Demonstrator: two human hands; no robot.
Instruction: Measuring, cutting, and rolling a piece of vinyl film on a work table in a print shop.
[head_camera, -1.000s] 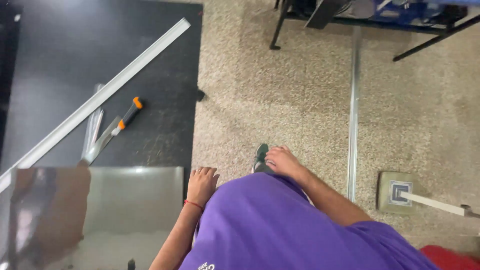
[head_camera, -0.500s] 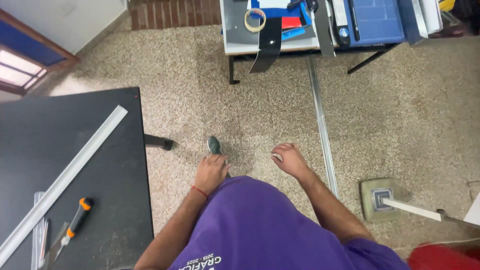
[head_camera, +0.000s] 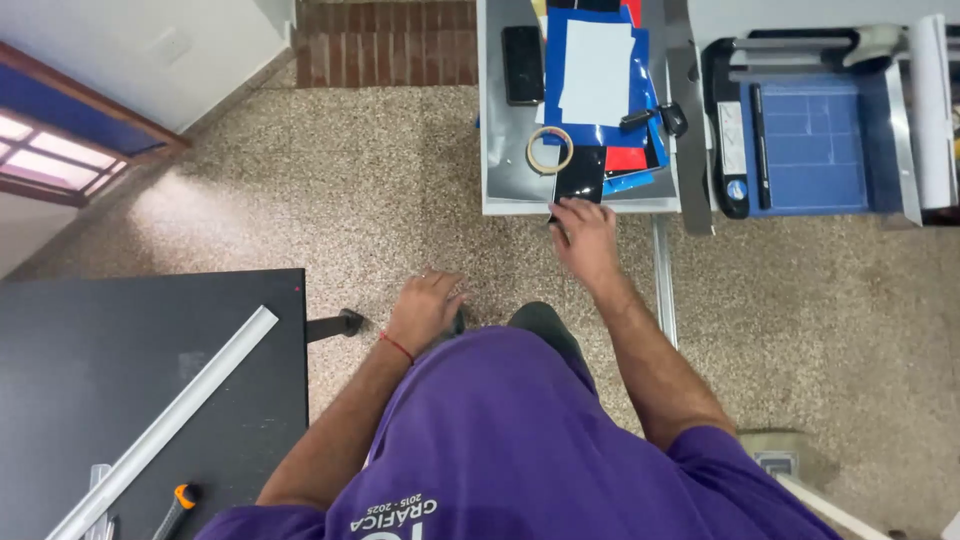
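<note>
1. Closer now, my right hand (head_camera: 585, 240) reaches the grey table (head_camera: 500, 190), open fingers touching the black sheet (head_camera: 580, 175) overhanging its edge.
2. Left hand (head_camera: 425, 310) hangs open, empty.
3. Tugging carelessly could drag the stacked sheets off.

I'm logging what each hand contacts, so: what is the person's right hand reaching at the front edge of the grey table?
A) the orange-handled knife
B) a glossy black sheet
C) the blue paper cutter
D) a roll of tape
B: the right hand has its fingertips at the lower end of the glossy black sheet hanging over the grey table edge; the tape roll lies untouched beside it.
</note>
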